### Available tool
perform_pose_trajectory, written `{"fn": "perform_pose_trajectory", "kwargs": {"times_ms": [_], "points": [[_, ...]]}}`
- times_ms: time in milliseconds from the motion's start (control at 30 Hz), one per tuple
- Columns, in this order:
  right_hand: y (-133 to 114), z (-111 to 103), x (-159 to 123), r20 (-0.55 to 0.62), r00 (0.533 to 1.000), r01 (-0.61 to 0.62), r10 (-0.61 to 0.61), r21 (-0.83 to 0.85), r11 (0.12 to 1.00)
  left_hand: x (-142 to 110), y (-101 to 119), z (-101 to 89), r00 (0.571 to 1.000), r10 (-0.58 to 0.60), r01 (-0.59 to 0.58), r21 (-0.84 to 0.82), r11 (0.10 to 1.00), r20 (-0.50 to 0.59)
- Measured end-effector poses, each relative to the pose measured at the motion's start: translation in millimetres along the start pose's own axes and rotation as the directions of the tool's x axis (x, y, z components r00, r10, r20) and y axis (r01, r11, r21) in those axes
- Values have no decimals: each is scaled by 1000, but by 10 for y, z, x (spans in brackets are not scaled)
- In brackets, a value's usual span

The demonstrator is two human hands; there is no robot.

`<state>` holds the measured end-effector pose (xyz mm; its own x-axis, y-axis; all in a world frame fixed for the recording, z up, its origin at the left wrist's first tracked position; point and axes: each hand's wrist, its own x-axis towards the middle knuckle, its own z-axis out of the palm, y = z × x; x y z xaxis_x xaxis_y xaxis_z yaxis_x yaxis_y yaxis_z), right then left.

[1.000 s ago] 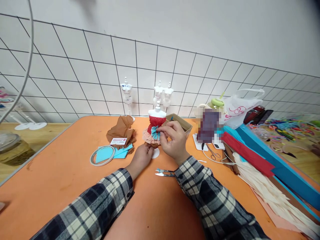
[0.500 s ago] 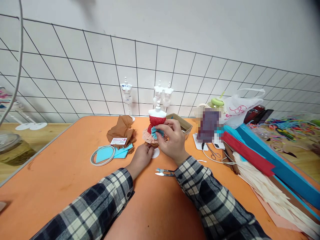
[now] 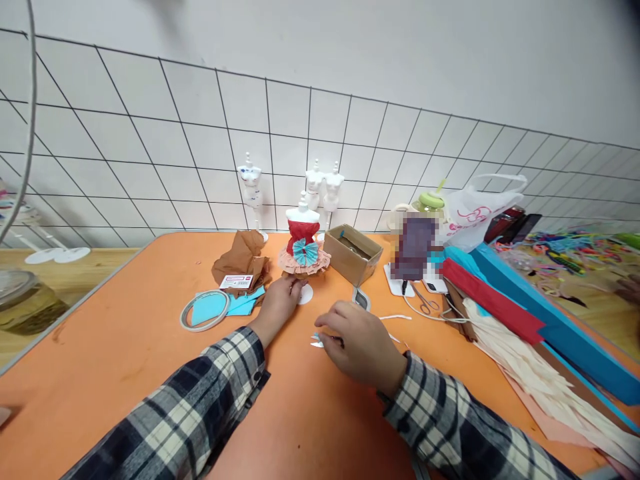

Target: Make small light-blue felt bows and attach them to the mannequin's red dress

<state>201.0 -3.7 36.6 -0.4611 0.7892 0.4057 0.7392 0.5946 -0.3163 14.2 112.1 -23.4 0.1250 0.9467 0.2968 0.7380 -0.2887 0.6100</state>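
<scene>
A small white dress form stands upright, wearing a red bodice and a peach ruffled skirt. A light-blue pleated bow sits at the front of its waist. Below the skirt, my left hand is closed at the form's stem, just over the round white base; the fingertips are partly hidden. My right hand is low over the thread snips, its thumb and forefinger apart around them. It covers most of the snips, leaving the blade tips in sight.
Brown fabric, blue cloth pieces and a tape roll lie at left. A cardboard box stands behind my right hand. Scissors, cables and long fabric strips are at right. More white dress forms stand at the back.
My right hand has let go of the blue bow and moved down and toward me, over the snips. The bow stays on the dress. The dress form shifted slightly left; my left hand stays at its stem.
</scene>
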Motion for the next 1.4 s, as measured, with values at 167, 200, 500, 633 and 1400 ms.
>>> {"fn": "perform_pose_trajectory", "kwargs": {"times_ms": [167, 200, 500, 633, 1400], "points": [[285, 73, -216, 137, 980, -129, 144, -110, 986, 111, -7, 5, 1000, -15, 15, 21, 1000, 1], [331, 75, -229, 158, 976, -133, 151, -121, 984, 123, -8, 3, 1000, -16, 16, 23, 1000, 3], [432, 190, -208, 279, 952, -93, 123, -118, 989, 110, -54, -4, 1000, -8, 8, -3, 1000, -1], [436, 229, -211, 248, 963, -92, 106, -67, 993, 99, -94, -1, 1000, 11, -12, -62, 998, -21], [339, 238, -212, 112, 963, -256, 243, 114, 960, -693, -931, -1553, 992, 22, 43, 508, 860, -122]]}}
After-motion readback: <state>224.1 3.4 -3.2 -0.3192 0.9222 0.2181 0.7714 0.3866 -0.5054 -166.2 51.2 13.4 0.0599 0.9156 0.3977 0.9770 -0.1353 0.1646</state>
